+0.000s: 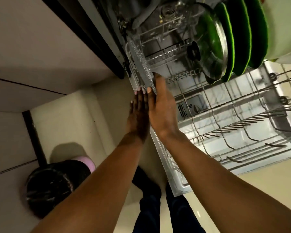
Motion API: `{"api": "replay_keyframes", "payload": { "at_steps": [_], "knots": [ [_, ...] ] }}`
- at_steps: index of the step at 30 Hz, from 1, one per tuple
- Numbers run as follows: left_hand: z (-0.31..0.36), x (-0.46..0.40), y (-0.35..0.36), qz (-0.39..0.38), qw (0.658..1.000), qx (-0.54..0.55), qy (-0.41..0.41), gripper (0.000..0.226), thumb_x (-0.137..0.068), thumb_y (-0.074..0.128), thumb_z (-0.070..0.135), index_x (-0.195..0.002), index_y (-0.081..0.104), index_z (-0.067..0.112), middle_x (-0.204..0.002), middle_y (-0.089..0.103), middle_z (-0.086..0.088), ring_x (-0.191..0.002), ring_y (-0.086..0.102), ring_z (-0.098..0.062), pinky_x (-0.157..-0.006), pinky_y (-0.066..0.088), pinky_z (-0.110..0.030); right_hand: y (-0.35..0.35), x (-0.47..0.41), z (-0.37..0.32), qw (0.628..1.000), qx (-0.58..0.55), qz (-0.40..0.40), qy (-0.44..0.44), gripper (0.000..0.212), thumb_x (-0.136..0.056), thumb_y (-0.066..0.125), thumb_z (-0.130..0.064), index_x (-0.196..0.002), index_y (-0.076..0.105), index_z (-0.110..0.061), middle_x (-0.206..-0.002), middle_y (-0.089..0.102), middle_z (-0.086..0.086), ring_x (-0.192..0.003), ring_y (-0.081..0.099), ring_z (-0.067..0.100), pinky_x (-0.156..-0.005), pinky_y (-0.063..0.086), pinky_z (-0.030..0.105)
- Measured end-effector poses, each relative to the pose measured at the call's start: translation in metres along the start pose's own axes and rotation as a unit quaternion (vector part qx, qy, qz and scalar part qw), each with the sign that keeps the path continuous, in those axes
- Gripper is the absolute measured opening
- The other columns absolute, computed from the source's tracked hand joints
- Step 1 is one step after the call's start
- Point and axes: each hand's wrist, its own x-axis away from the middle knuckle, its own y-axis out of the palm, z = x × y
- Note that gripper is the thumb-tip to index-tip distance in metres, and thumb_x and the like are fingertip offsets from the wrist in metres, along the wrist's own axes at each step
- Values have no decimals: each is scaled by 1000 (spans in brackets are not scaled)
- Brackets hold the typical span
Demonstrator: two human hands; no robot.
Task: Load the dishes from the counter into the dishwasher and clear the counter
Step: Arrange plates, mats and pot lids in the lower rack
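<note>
You are leaning over the pulled-out lower rack (225,118) of the dishwasher, and both your hands meet at its near-left edge. Your right hand (163,108) has its fingers straight and laid flat against the inner face of a clear, knobbly-textured glass dish (141,64) that stands on its edge along the rack's left side. Your left hand (139,111) lies just beside it on the outer side, fingers also extended, with the fingertips (138,91) touching the dish's lower end. So the dish is pressed between two flat hands rather than pinched; neither hand curls round it.

Beyond your right hand, farther into the rack, a glass pot lid (213,47) with a black knob (193,50) stands upright in the tines. Just behind it stand green plates (240,39), in a row on edge, touching or nearly touching one another. To the right of your right forearm the wire tines are bare, and the open dishwasher door (188,105) shows beneath them.

Left of your left hand run pale cabinet fronts (40,47) and a beige floor (65,123). Below your left forearm sits a dark, round object with a pink edge (57,182); I cannot tell what it is.
</note>
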Motion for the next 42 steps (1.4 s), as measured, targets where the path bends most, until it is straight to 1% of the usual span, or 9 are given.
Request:
{"api": "replay_keyframes", "payload": {
  "at_steps": [6, 9, 12, 15, 20, 24, 35, 38, 42],
  "knots": [
    [-9, 0, 3, -48, 999, -8, -24, 78, -103, 37, 29, -148, -25, 13, -158, -26, -10, -145, -22, -22, -121, -4, -37, 27, -7, 17, 998, 30, -45, 14, 27, -100, 33, -8, -127, 35, -14, -121, 52, 7, -105, 54, 15, -90, 51, 31],
    [-13, 6, 3, -53, 998, 32, -6, 72, -104, 39, 23, -148, -18, 18, -161, -13, -6, -148, -14, -19, -122, 0, -37, 32, -23, 16, 999, 23, -42, -8, 28, -96, 37, 1, -122, 35, -10, -119, 54, 17, -97, 54, 20, -79, 51, 30],
    [-13, 8, -1, -83, 991, 106, -25, 59, -104, 36, 25, -154, 6, 14, -162, 1, -4, -149, -1, -18, -122, 1, -34, 35, -45, 8, 993, 80, -85, 5, 35, -95, 41, 0, -126, 32, -15, -131, 52, 16, -106, 58, 28, -87, 54, 40],
    [-13, 4, 0, -77, 997, 28, -16, 57, -104, 35, 31, -154, 13, 13, -162, 6, -7, -149, 2, -21, -121, 0, -35, 37, -52, 5, 987, 115, -111, 15, 39, -95, 42, 2, -129, 31, -16, -124, 56, 16, -94, 63, 29, -78, 56, 40],
    [-9, 5, -3, -33, 998, 55, -9, 66, -104, 37, 26, -154, -4, 14, -162, -8, -7, -148, -12, -20, -122, -1, -36, 21, -19, 9, 999, 21, -7, -43, 36, -98, 40, 4, -131, 34, -6, -75, 61, 8, -53, 59, 14, -45, 47, 18],
    [-11, 5, -3, -43, 998, 37, 0, 74, -102, 40, 31, -153, -12, 15, -161, -16, -6, -147, -19, -20, -122, 0, -39, 17, 17, 8, 997, 41, -34, -55, 48, -102, 38, -5, -137, 19, -32, -105, 67, 23, -77, 70, 29, -63, 61, 36],
    [-7, 3, -9, -81, 997, 3, -13, 86, -100, 43, 35, -149, -24, 12, -156, -30, -7, -144, -25, -22, -121, -1, -39, 13, -13, 39, 994, 21, -98, -30, 28, -102, 39, -9, -129, 35, -17, -83, 62, -1, -67, 60, 1, -51, 48, 12],
    [-7, 2, -5, -51, 999, 13, -3, 81, -99, 43, 35, -153, -13, 12, -160, -19, -8, -147, -19, -22, -122, 1, -40, 25, -34, 26, 993, 65, -103, 1, 28, -101, 38, -7, -125, 32, -20, -89, 63, 4, -72, 64, 12, -59, 56, 26],
    [-13, 8, 3, -3, 992, 122, -15, 54, -99, 46, 18, -149, 29, 6, -157, 25, -14, -147, 16, -28, -120, 9, -42, 42, -48, 6, 975, 188, -115, -19, 26, -99, 43, -9, -120, 31, -17, -108, 61, 11, -83, 65, 27, -76, 57, 44]
  ]
}}
